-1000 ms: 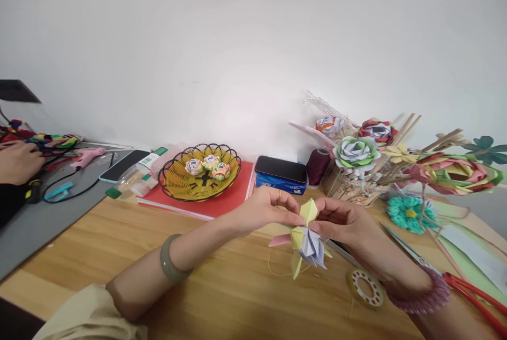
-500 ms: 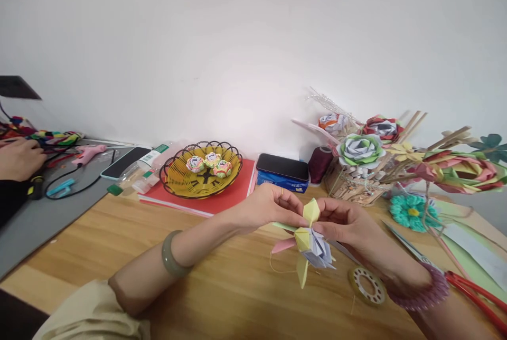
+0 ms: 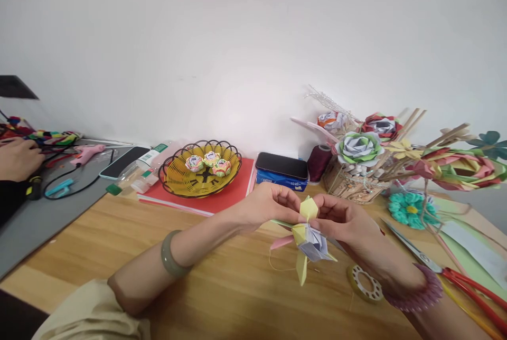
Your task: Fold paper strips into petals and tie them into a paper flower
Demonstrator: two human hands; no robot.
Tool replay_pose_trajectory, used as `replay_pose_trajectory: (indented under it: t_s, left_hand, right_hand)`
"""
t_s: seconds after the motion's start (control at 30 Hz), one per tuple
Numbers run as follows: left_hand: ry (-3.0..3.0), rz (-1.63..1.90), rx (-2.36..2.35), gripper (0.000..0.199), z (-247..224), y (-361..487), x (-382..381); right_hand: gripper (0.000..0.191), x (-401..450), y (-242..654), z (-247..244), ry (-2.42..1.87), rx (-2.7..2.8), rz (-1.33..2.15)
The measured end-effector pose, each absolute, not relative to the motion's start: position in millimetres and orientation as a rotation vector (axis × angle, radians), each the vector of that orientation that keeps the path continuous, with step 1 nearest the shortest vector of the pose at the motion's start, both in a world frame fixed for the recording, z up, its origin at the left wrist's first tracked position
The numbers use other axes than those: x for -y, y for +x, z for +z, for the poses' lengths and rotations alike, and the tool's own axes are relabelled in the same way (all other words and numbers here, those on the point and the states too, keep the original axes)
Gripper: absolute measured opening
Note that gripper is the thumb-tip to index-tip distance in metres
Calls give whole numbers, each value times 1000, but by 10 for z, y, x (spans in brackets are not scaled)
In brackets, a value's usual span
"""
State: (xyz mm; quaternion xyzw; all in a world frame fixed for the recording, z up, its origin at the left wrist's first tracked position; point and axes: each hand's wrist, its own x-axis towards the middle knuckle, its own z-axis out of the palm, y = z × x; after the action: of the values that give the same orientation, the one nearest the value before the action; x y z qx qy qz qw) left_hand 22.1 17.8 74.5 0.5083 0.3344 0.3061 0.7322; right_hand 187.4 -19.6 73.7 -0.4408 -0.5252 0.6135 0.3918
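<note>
Above the front of the wooden table I hold a folded paper flower (image 3: 312, 242) with lilac petals in its middle and yellow and pink ones around it. My left hand (image 3: 273, 205) pinches it from the left, thumb and fingers closed near a yellow petal. From the right, my right hand (image 3: 343, 221) grips the same yellow petal's base, fingers curled. A thin thread hangs in a loop beneath the flower's left side. Just below my right wrist lies a roll of clear tape (image 3: 365, 283).
Red-handled scissors (image 3: 425, 260) lie at right, below a holder of paper flowers (image 3: 352, 184). Behind my hands stand a blue box with a phone (image 3: 282, 166) and a thread spool (image 3: 320, 163). A yellow basket (image 3: 180, 181) rests on red paper. Far left, another person's hand (image 3: 21, 159) is near a pink glue gun (image 3: 87, 154).
The paper flower has tilted slightly between my hands, its lilac middle turning a little. Both hands stay closed on it, and the whole view has shifted very slightly.
</note>
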Motion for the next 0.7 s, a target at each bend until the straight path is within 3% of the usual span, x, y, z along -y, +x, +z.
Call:
replay_pose_trajectory:
  t_s: [0.3, 0.7]
  left_hand:
    - [1168, 710, -776, 15, 743, 223, -164]
    - [1496, 923, -729, 10, 714, 168, -128]
  right_hand:
    - [21, 211, 1829, 733, -1187, 1408, 1416]
    - [15, 258, 1859, 719, -1175, 1740, 794]
